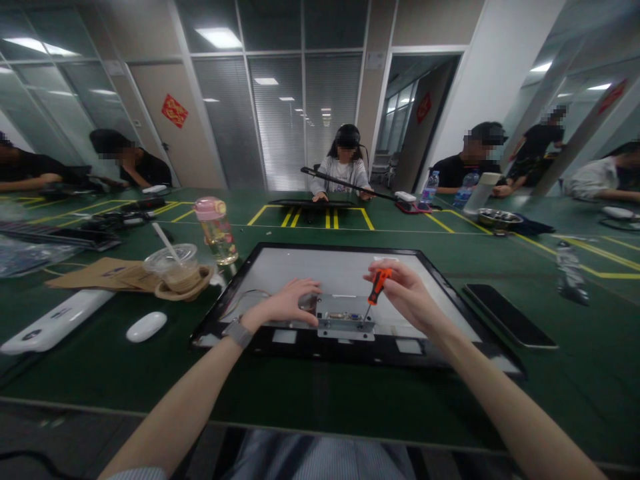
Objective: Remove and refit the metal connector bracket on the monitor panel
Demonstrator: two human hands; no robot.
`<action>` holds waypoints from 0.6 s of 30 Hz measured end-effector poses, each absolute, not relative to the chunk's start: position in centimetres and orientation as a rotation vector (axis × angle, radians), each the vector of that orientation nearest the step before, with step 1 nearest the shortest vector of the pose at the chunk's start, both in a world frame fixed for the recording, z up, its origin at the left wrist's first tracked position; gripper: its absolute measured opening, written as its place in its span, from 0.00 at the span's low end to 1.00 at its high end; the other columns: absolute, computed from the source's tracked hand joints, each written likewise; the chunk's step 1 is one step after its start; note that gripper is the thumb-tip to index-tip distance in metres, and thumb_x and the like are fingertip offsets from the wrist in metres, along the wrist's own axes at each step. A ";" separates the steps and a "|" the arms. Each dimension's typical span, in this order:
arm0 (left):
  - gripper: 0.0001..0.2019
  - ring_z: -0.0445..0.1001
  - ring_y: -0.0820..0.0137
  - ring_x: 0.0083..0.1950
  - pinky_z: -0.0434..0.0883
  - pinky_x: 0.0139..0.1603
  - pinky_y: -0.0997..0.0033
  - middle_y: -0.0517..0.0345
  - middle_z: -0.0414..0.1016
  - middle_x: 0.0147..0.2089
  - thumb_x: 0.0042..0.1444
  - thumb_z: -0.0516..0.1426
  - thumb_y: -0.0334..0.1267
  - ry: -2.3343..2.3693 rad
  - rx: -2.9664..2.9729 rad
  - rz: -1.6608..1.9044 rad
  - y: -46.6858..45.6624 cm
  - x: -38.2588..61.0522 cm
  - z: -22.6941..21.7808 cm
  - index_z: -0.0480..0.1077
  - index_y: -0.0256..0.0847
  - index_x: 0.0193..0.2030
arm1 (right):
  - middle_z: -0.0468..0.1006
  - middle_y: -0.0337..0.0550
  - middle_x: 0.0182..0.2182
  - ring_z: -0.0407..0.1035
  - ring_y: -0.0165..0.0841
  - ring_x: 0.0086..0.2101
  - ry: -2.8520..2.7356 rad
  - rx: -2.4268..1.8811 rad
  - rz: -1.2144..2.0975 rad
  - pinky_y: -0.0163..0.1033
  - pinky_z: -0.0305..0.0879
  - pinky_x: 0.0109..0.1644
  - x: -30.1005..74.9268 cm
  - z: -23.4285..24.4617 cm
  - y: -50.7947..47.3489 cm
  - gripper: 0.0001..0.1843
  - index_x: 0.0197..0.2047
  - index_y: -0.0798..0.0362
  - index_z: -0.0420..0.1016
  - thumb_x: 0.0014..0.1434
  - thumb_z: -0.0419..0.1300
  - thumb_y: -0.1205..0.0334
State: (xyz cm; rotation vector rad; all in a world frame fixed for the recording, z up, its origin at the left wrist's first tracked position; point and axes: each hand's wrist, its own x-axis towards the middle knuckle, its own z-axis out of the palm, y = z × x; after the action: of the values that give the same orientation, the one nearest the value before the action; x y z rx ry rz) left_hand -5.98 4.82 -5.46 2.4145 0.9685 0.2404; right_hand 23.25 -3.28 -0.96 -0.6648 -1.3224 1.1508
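A flat display panel [300, 267] with a black frame lies on the green table before me. Near its front edge sits a metal bracket [345, 331] carrying a small board with connectors. In my right hand [407, 293] is an orange and black screwdriver [380, 287], tilted, its tip down at the bracket's right end. My left hand [287, 303] rests at the bracket's left side, thumb and fingers apart around its edge; whether it presses on the metal I cannot tell. Thin wires [250, 297] run over the panel left of that hand.
To the left are a white mouse [147, 327], a long white device [60, 320], an iced drink cup [175, 267] and a pink-lidded bottle [216, 230]. A black phone [509, 315] lies at right. Across the table [310, 393], a person [344, 170] handles another dark panel.
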 end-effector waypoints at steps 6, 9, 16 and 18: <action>0.38 0.48 0.53 0.76 0.39 0.76 0.47 0.53 0.55 0.74 0.47 0.66 0.61 0.963 2.427 0.240 4.8 -6.0 -5.4 0.66 0.49 0.63 | 0.80 0.42 0.43 0.74 0.39 0.47 -1.318 -0.680 1.147 0.52 0.66 0.59 23.1 -0.9 -3.5 0.18 0.50 0.41 0.80 0.58 0.67 0.49; 0.39 0.47 0.53 0.77 0.39 0.76 0.46 0.53 0.54 0.75 0.47 0.65 0.62 0.971 2.417 0.215 4.8 -6.1 -5.4 0.66 0.50 0.63 | 0.81 0.43 0.45 0.75 0.39 0.47 -1.334 -0.648 1.176 0.54 0.64 0.60 22.8 -0.7 -3.6 0.18 0.53 0.40 0.78 0.60 0.65 0.49; 0.38 0.47 0.53 0.77 0.38 0.76 0.46 0.53 0.55 0.74 0.47 0.66 0.61 0.961 2.423 0.226 4.8 -6.1 -5.4 0.66 0.49 0.63 | 0.80 0.41 0.44 0.75 0.40 0.45 -1.346 -0.697 1.090 0.53 0.66 0.59 23.4 -0.8 -3.5 0.10 0.39 0.41 0.83 0.53 0.71 0.51; 0.38 0.47 0.53 0.77 0.39 0.76 0.46 0.52 0.55 0.74 0.47 0.66 0.60 0.966 2.420 0.227 4.7 -6.0 -5.3 0.66 0.49 0.63 | 0.81 0.40 0.41 0.75 0.39 0.44 -1.310 -0.703 1.116 0.54 0.67 0.58 23.7 -0.8 -3.4 0.12 0.40 0.40 0.83 0.52 0.72 0.50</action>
State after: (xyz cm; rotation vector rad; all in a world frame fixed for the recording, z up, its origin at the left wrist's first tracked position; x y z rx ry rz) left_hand -5.98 4.70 -5.30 2.4205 0.9655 0.2273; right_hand 23.66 -3.40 -0.80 -0.7034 -1.3104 1.1164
